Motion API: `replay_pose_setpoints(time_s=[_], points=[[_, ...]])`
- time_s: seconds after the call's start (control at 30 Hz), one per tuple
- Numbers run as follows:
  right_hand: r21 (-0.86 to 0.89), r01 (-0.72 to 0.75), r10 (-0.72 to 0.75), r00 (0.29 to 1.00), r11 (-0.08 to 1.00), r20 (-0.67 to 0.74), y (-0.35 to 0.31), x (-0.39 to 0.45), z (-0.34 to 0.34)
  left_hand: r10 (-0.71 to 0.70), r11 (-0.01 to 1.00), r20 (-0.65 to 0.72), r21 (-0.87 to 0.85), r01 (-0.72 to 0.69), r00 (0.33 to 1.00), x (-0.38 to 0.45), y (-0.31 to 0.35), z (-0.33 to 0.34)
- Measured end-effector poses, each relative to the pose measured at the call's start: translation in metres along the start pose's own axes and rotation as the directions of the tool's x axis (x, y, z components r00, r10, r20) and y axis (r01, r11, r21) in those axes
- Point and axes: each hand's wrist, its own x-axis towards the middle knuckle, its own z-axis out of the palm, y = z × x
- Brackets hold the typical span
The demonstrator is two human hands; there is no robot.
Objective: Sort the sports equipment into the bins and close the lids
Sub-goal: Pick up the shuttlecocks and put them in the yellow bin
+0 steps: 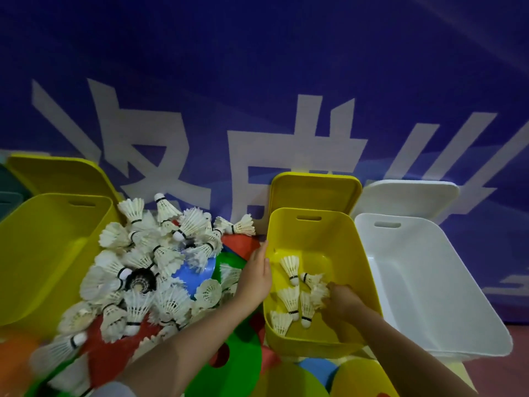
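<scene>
The shuttlecocks [148, 270] lie heaped on the floor between the yellow bins; a few sit in the middle bin [315, 285]. The right hand [340, 300] grips one there, while the left hand [256, 277] lies flat against the bin wall. They look featherlight and easily crushed, so the cork end seems the safest hold.

We have a single view, from a wide-angle camera worn on the head, looking forward and steeply down. It sits close above the work: both forearms enter from the near edge, the left hand [255, 277] and right hand [340, 302] around mid-frame. The yellow bin [312, 224] lies just right of centre, a shuttlecock pile [148, 267] to its left. A blue banner [257, 81] fills the far half, and straight edges bow toward the borders. There is no second view to share anything with
</scene>
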Motion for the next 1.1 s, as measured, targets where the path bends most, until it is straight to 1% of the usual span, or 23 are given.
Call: replay_pose_setpoints(time_s=[0.03, 0.1, 0.17, 0.23, 0.27, 0.3, 0.33, 0.4, 0.47, 0.57, 0.63, 0.73, 0.8, 0.83, 0.93, 1.0, 1.1], points=[[0.073, -0.023, 0.023, 1.000, 0.997, -0.006, 0.000, 0.005, 0.005, 0.001, 1.000, -0.008, -0.013, -0.001, 1.000, 0.000, -0.001, 0.000], [0.109, -0.011, 0.007, 0.999, 0.994, 0.038, 0.000, 0.013, 0.009, 0.004, 1.000, -0.022, -0.023, -0.005, 1.000, -0.001, -0.003, 0.002], [0.061, 0.015, -0.020, 0.996, 0.998, 0.084, 0.001, 0.022, 0.012, 0.007, 0.999, -0.037, -0.037, -0.008, 0.999, 0.000, -0.005, 0.003], [-0.034, 0.011, -0.006, 0.991, 0.999, 0.134, 0.002, 0.027, 0.017, 0.010, 0.998, -0.050, -0.057, -0.013, 0.999, 0.001, -0.008, 0.005], [-0.070, -0.012, 0.023, 0.986, 0.997, 0.166, 0.002, 0.027, 0.020, 0.007, 0.998, -0.053, -0.069, -0.010, 0.999, 0.001, -0.009, 0.006], [-0.064, -0.046, 0.058, 0.979, 0.997, 0.196, 0.003, 0.028, 0.025, 0.004, 0.997, -0.057, -0.081, -0.008, 0.998, 0.001, -0.010, 0.007], [-0.019, -0.066, 0.068, 0.976, 0.998, 0.209, 0.003, 0.027, 0.029, 0.002, 0.996, -0.062, -0.090, -0.007, 0.998, 0.001, -0.011, 0.008], [0.024, -0.073, 0.067, 0.980, 0.997, 0.189, 0.004, 0.026, 0.031, -0.002, 0.995, -0.071, -0.100, -0.006, 0.997, 0.002, -0.011, 0.010], [0.051, -0.061, 0.052, 0.985, 0.997, 0.163, 0.003, 0.027, 0.027, -0.006, 0.994, -0.076, -0.106, -0.002, 0.997, 0.002, -0.010, 0.010], [0.120, 0.011, -0.021, 0.996, 0.993, 0.081, -0.003, 0.018, 0.009, -0.014, 0.993, -0.068, -0.116, 0.006, 0.998, 0.000, -0.010, 0.008], [0.180, 0.035, -0.040, 0.999, 0.983, 0.025, -0.004, 0.013, 0.002, -0.020, 0.994, -0.055, -0.112, 0.014, 0.998, 0.000, -0.010, 0.006], [0.264, 0.152, -0.130, 0.986, 0.953, -0.101, -0.014, -0.006, -0.017, -0.025, 0.996, 0.026, -0.080, 0.027, 0.999, 0.002, -0.005, -0.001], [0.355, 0.239, -0.177, 0.964, 0.904, -0.198, -0.025, -0.021, -0.030, -0.029, 0.998, 0.098, -0.058, 0.034, 0.995, 0.004, 0.001, -0.013], [0.399, 0.285, -0.199, 0.949, 0.872, -0.245, -0.033, -0.029, -0.036, -0.022, 0.998, 0.108, -0.049, 0.027, 0.994, 0.003, 0.004, -0.023], [0.491, 0.418, -0.256, 0.896, 0.764, -0.364, -0.064, -0.052, -0.049, 0.030, 0.999, 0.060, -0.039, -0.027, 0.998, -0.008, 0.008, -0.061], [0.527, 0.487, -0.299, 0.864, 0.696, -0.405, -0.090, -0.064, -0.052, 0.071, 0.997, 0.005, -0.027, -0.070, 0.997, -0.019, 0.002, -0.090], [0.546, 0.557, -0.364, 0.828, 0.626, -0.426, -0.131, -0.074, -0.044, 0.081, 0.996, -0.070, 0.032, -0.079, 0.994, -0.035, -0.020, -0.132]])
